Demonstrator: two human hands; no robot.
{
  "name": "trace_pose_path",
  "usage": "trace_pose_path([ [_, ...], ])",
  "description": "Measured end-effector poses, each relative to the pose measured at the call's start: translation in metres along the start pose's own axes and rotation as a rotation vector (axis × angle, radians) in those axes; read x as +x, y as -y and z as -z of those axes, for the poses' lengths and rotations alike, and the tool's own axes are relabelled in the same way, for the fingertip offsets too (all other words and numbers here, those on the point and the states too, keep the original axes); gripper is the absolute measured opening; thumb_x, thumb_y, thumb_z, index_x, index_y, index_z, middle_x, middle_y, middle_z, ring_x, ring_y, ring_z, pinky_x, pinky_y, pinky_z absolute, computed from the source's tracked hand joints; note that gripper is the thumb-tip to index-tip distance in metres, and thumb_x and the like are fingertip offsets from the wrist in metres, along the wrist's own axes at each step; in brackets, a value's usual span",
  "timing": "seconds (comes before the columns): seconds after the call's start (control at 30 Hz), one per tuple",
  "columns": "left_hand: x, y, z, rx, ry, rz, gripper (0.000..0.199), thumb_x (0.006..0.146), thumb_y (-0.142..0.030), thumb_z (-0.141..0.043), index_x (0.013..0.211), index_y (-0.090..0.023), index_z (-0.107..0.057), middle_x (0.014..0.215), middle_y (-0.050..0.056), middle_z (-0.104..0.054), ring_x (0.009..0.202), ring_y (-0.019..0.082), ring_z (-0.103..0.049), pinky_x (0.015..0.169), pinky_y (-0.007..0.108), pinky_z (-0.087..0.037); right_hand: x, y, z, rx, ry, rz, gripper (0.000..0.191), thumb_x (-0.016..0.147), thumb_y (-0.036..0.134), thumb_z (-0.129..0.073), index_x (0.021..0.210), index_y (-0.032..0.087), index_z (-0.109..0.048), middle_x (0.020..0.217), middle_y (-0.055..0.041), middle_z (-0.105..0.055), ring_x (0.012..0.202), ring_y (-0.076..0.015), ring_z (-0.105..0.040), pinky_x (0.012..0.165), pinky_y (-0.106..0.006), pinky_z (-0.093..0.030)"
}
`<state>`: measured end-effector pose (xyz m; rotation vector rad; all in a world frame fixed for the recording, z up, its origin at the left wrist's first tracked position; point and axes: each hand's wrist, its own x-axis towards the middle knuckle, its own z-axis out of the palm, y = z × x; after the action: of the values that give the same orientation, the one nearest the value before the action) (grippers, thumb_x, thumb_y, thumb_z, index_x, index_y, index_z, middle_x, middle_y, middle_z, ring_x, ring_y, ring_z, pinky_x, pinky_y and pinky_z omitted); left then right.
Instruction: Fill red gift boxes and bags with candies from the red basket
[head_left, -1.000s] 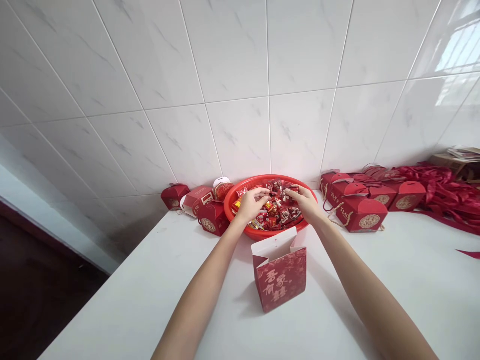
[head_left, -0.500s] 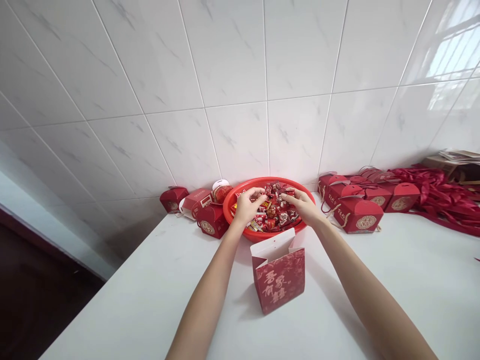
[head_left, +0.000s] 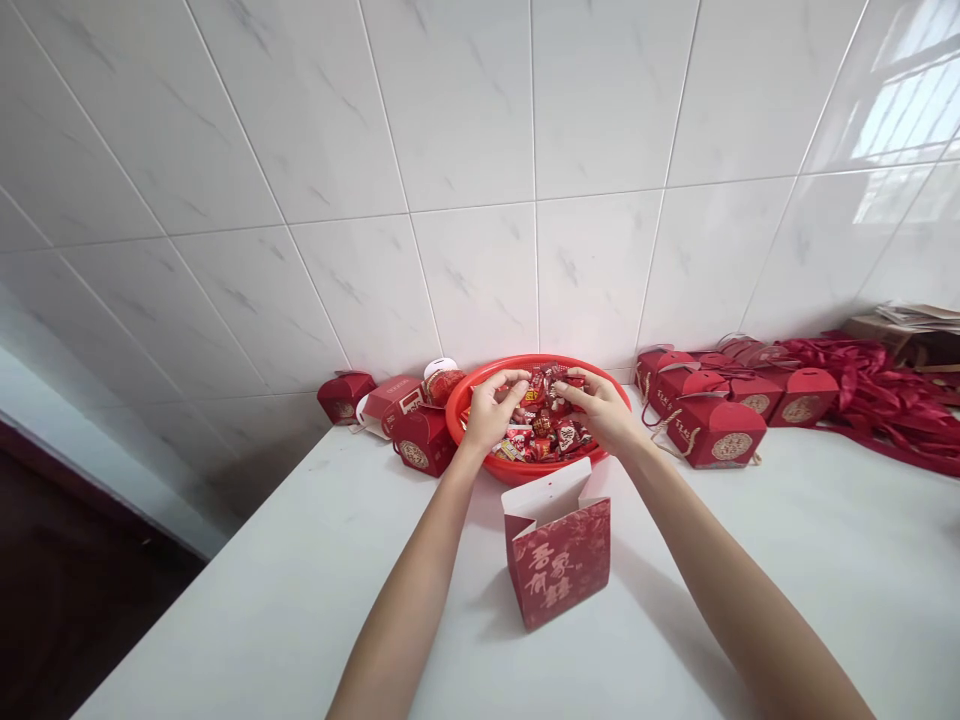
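Note:
A red plastic basket at the wall holds many wrapped candies, mostly red. Over the left part of the candies is my left hand, its thumb and forefinger bent close together; what lies between them is hard to make out. My right hand reaches in from the right, thumb and forefinger closed at a small wrapped candy. In front of the basket, between my forearms, a dark red paper box stands upright with its top flaps up and its mouth facing the basket. Neither hand touches it.
Several closed red gift boxes with rope handles stand right of the basket. More red boxes sit close on its left. Dark red ribbons lie at the far right. A tiled wall rises behind the white table.
Both hands have shifted slightly over the candies, and the right fingertips have drawn nearer to the left ones. The box and basket stay in place.

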<state>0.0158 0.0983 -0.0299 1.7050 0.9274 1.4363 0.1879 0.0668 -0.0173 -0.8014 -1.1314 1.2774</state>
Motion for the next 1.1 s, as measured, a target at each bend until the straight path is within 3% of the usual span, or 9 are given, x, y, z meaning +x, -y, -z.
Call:
trace_pose_path([
  [0.3,-0.008,-0.036,0.004,0.014,0.138,-0.082,0.035,0.085,-0.045,-0.065,0.106,-0.016,-0.069,0.092,0.004,-0.071,0.06,0.012,-0.063,0.057,0.023,-0.056,-0.019,0.032,-0.01,-0.007,0.053,0.145,0.039,0.063,0.047,-0.085,0.083,0.02,-0.065,0.072,0.0018,-0.063,0.067,-0.0133,-0.06,0.064,-0.026,-0.052],
  [0.43,-0.017,-0.063,0.019,0.107,0.179,-0.127,0.034,0.09,-0.042,-0.061,0.113,-0.018,-0.068,0.1,0.005,-0.07,0.074,0.015,-0.067,0.066,0.024,-0.057,-0.032,0.048,-0.008,-0.068,0.077,0.217,0.033,0.071,0.046,-0.082,0.085,0.021,-0.066,0.075,0.0006,-0.065,0.067,-0.0136,-0.06,0.064,-0.026,-0.053],
  [0.53,-0.031,-0.091,0.037,0.233,0.242,-0.173,0.028,0.093,-0.042,-0.057,0.095,-0.019,-0.072,0.104,0.006,-0.069,0.09,0.019,-0.067,0.081,0.028,-0.056,-0.046,0.065,-0.003,-0.175,0.103,0.283,0.026,0.078,0.044,-0.077,0.086,0.022,-0.067,0.073,0.0005,-0.064,0.067,-0.0138,-0.06,0.064,-0.026,-0.051],
  [0.63,-0.049,-0.119,0.051,0.385,0.483,-0.125,0.027,0.091,-0.04,-0.06,0.076,-0.022,-0.074,0.107,0.006,-0.071,0.107,0.023,-0.064,0.088,0.028,-0.052,-0.062,0.082,0.001,-0.346,0.151,0.32,0.024,0.082,0.044,-0.075,0.088,0.021,-0.069,0.075,-0.0011,-0.064,0.069,-0.0148,-0.059,0.063,-0.026,-0.05],
  [0.73,-0.063,-0.136,0.052,0.44,0.774,-0.032,0.022,0.091,-0.035,-0.06,0.082,-0.024,-0.077,0.098,0.005,-0.073,0.093,0.021,-0.066,0.078,0.026,-0.051,-0.075,0.092,-0.001,-0.462,0.229,0.324,0.023,0.084,0.044,-0.073,0.088,0.021,-0.07,0.078,-0.0022,-0.065,0.071,-0.0155,-0.058,0.063,-0.027,-0.048],
  [0.8,-0.068,-0.139,0.047,0.47,0.859,0.01,0.024,0.091,-0.033,-0.058,0.08,-0.024,-0.077,0.085,0.003,-0.072,0.08,0.019,-0.065,0.069,0.026,-0.048,-0.079,0.095,-0.005,-0.515,0.27,0.32,0.022,0.085,0.043,-0.072,0.086,0.021,-0.07,0.077,-0.0022,-0.063,0.07,-0.0153,-0.056,0.062,-0.026,-0.047],
  [0.93,-0.067,-0.132,0.035,0.59,0.89,0.088,0.032,0.091,-0.033,-0.053,0.067,-0.02,-0.07,0.062,0.0,-0.059,0.056,0.013,-0.049,0.054,0.027,-0.035,-0.085,0.096,-0.011,-0.627,0.342,0.301,0.024,0.084,0.044,-0.071,0.082,0.02,-0.068,0.071,-0.0011,-0.059,0.065,-0.0143,-0.052,0.057,-0.026,-0.045],
  [1.1,-0.062,-0.127,0.031,0.777,0.823,0.206,0.027,0.076,-0.045,-0.07,0.076,-0.018,-0.069,0.067,-0.002,-0.055,0.059,0.013,-0.045,0.05,0.027,-0.027,-0.089,0.097,-0.009,-0.762,0.429,0.27,0.024,0.09,0.044,-0.062,0.093,0.02,-0.066,0.074,-0.0012,-0.059,0.066,-0.0142,-0.053,0.057,-0.026,-0.046],
])
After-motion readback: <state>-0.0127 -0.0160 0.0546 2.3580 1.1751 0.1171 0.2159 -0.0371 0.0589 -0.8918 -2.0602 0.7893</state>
